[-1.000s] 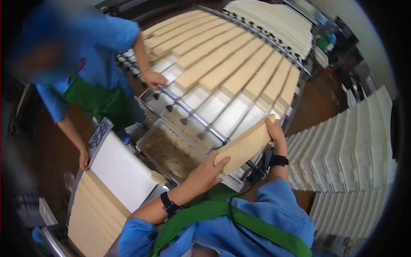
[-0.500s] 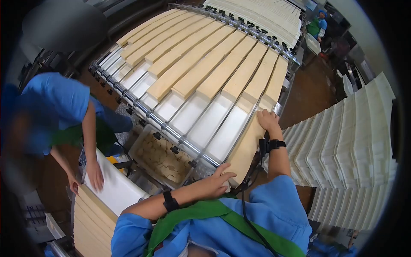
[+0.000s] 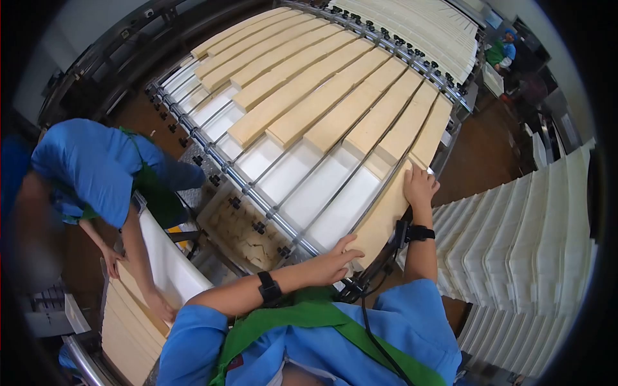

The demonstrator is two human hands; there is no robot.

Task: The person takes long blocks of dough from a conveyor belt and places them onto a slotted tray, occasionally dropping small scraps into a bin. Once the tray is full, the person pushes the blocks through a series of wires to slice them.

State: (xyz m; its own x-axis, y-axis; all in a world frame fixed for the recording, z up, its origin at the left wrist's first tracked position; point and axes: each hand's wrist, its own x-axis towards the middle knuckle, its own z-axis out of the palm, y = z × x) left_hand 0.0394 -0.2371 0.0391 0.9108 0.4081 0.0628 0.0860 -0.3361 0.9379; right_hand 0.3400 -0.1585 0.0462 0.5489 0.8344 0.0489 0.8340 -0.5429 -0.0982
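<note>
- Head view: long tan slab (image 3: 381,226) lies at approx. 4 o'clock from mid-view, on the R edge of the big rack (image 3: 264,161). Its far end is near the next slab (image 3: 431,132), at 1 o'clock from it; can't tell if they touch.
- L hand (image 3: 330,264), 5 o'clock: by the slab's near end, half open, thumb apart from fingers. Fingertips just touch the slab.
- R hand (image 3: 420,186), 3 o'clock: on the slab's far end, fingers bent & close together. Can't tell if it squeezes or only rests there.
- Black band (image 3: 270,288) on each wrist; black cord (image 3: 367,321) at 5 o'clock.
- Rack, approx. 12 o'clock: rows of tan slabs w/ thin rods b/w, white strips (image 3: 322,188) showing at the near end, shiny bar (image 3: 248,188) w/ black knobs along the front.
- Bin (image 3: 217,241) w/ broken tan bits, 8 o'clock, near the bar.
- Co-worker (image 3: 84,161), blue top & green apron, 9 o'clock; one hand (image 3: 158,305) is on a tan pile (image 3: 125,321) at 8 o'clock, next to a white sheet (image 3: 170,257).
- Big stack of white folded things (image 3: 515,238), 3 o'clock.
- Another person (image 3: 505,51), far off, 2 o'clock.
</note>
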